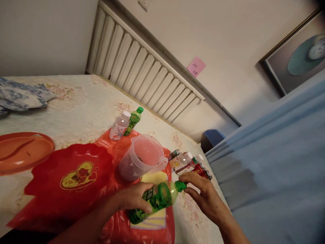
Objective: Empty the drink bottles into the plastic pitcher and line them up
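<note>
Both forearms come in from the bottom edge, nearest the lens. Fingers of the left hand [134, 198] are wrapped around the body of a green bottle [156, 200], which lies tilted nearly flat, its bottom at about 8 o'clock and its neck at about 2 o'clock. Fingertips of the right hand [203, 195] are pinched on the green cap [180, 185], closed around it.

Under the bottle lies a yellow cloth [154, 178] on a red plastic sheet [119, 223]. A clear jug [143, 157] stands just past the bottle at 12 o'clock. A cluster of small bottles and cans [189, 162] lies near the right hand, at about 1 o'clock from the cap. Farther off at 11 o'clock stand a pale bottle [120, 126] and a second green bottle [134, 120], touching or nearly so. A red heart-printed tray [73, 176] sits at 9 o'clock, and an orange plate [22, 150] beyond it.

With the bottle held so flat, I judge that liquid could run out onto the cloth and bedspread [83, 101] if the cap comes loose. A squeeze from the left hand would push it out faster. A sideways swing could also knock the jug.
</note>
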The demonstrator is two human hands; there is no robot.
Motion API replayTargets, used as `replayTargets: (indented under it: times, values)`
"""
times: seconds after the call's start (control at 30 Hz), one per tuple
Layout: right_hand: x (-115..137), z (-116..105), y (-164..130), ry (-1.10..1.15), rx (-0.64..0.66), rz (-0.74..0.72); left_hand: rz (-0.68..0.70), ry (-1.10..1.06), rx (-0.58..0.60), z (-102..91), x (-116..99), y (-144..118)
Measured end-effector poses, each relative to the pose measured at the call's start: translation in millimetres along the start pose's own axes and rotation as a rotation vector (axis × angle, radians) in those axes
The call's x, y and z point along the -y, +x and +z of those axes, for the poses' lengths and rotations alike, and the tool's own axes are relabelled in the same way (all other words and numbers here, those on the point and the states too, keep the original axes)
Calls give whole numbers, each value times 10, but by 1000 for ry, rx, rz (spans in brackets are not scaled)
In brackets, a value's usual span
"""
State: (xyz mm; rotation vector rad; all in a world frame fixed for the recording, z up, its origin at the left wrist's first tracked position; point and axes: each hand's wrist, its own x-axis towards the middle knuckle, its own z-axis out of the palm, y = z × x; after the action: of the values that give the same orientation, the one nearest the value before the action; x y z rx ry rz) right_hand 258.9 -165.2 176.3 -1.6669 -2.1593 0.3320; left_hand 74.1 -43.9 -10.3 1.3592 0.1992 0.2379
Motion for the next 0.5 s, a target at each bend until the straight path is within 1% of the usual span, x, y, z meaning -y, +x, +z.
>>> replayTargets:
  times: [0.2, 0.37, 0.5]
  values:
    - [-34, 18, 9, 23, -4, 29, 24, -13, 11, -13, 87, 47]
    - [-58, 31, 11, 16, 14, 103, 12, 45, -10, -14, 75, 47]
    - [-73, 67, 15, -16, -8, 165, 9, 47, -9, -9, 56, 38]
